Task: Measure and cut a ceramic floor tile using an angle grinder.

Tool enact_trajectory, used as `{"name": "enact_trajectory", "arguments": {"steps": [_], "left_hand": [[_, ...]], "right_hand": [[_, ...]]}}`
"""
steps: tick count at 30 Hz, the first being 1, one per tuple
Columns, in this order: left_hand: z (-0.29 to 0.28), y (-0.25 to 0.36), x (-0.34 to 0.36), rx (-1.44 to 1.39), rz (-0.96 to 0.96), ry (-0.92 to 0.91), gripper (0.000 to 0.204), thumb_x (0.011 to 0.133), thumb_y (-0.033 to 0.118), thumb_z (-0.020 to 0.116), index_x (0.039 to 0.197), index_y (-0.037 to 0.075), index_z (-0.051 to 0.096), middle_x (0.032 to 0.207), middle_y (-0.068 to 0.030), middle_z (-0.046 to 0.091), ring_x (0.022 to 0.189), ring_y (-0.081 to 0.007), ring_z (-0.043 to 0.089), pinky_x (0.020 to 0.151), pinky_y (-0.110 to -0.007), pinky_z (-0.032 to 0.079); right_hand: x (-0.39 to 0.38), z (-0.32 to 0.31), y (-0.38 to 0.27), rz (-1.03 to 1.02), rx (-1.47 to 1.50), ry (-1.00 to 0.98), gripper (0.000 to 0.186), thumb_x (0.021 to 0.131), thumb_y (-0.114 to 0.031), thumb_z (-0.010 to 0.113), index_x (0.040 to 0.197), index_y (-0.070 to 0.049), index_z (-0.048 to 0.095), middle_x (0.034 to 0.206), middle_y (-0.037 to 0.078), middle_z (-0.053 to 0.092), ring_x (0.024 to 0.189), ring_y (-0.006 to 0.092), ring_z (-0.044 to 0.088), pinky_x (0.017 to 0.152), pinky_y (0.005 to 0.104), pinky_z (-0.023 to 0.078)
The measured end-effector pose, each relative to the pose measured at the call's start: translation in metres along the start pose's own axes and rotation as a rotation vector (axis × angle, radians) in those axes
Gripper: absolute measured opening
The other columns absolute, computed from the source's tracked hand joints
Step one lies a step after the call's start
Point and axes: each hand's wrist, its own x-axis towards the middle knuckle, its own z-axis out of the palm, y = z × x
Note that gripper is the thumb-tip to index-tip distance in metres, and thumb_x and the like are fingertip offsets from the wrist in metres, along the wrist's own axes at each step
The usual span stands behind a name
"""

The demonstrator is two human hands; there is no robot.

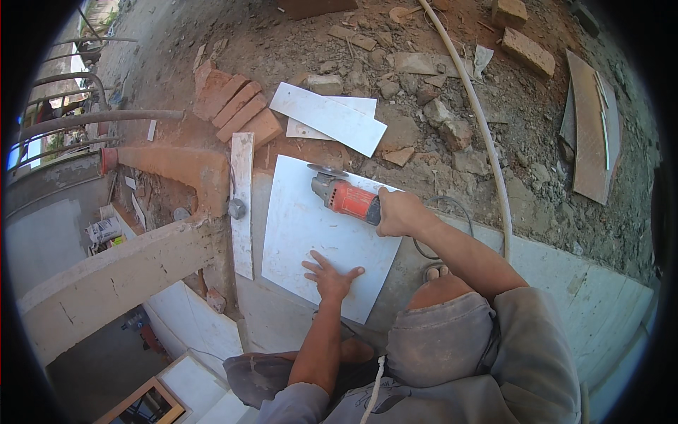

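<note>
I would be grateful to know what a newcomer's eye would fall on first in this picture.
Most likely the red grinder, gripped by the right hand near the far edge of a large white slab at the picture's centre. The left hand lies spread on the slab's nearer part. Beyond it, orange-red bricks lean together toward the upper left, and a pale hose crosses the rubble.

Daylit brown dirt ground (268,42), scattered with rubble (455,133), spreads beyond the right fingers (382,212). Left of the left fingers (321,261) are a concrete beam (127,267), a grey wall (53,233) and metal railings (106,116); pale paving (554,272) stretches right of the right fingers.
</note>
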Motion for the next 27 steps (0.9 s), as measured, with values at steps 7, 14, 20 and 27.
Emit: {"name": "enact_trajectory", "arguments": {"steps": [7, 14, 20, 27], "left_hand": [[-0.0008, 0.0015, -0.0002, -0.002, 0.012, 0.007, 0.147, 0.057, 0.056, 0.088, 0.15, 0.002, -0.012, 0.149, -0.042, -0.011, 0.136, -0.0648, 0.001, 0.112, -0.055, 0.028], [0.0011, -0.0009, 0.0006, -0.009, 0.02, 0.008, 0.148, 0.057, 0.057, 0.088, 0.15, 0.001, -0.012, 0.149, -0.0427, -0.01, 0.136, -0.0652, 0.002, 0.112, -0.055, 0.028], [0.0007, -0.0018, 0.0011, -0.022, 0.014, -0.007, 0.149, 0.055, 0.061, 0.086, 0.15, -0.001, -0.011, 0.149, -0.0426, -0.009, 0.137, -0.0639, 0.0, 0.114, -0.056, 0.019], [0.0015, -0.0015, 0.0017, 0.006, 0.012, 0.01, 0.148, 0.057, 0.057, 0.087, 0.15, 0.002, -0.013, 0.149, -0.0418, -0.011, 0.136, -0.0652, 0.002, 0.112, -0.056, 0.028]], "right_hand": [[0.0, 0.0014, 0.0035, -0.016, 0.014, -0.003, 0.062, 0.06, -0.024, 0.073, 0.107, 0.01, 0.052, 0.084, 0.025, 0.067, 0.083, 0.0403, 0.067, 0.074, 0.0445, 0.054], [0.0009, 0.0043, 0.0066, -0.014, 0.005, -0.003, 0.06, 0.06, -0.024, 0.073, 0.106, 0.009, 0.052, 0.084, 0.025, 0.067, 0.083, 0.0402, 0.067, 0.075, 0.0446, 0.054], [-0.0011, 0.0022, 0.0063, -0.01, 0.009, -0.01, 0.06, 0.059, -0.023, 0.073, 0.105, 0.01, 0.052, 0.083, 0.025, 0.067, 0.083, 0.0403, 0.067, 0.075, 0.0448, 0.054], [-0.0038, -0.0013, 0.0041, 0.01, 0.005, -0.029, 0.059, 0.059, -0.02, 0.072, 0.107, 0.009, 0.053, 0.088, 0.026, 0.067, 0.087, 0.0389, 0.068, 0.076, 0.0432, 0.055]]}}
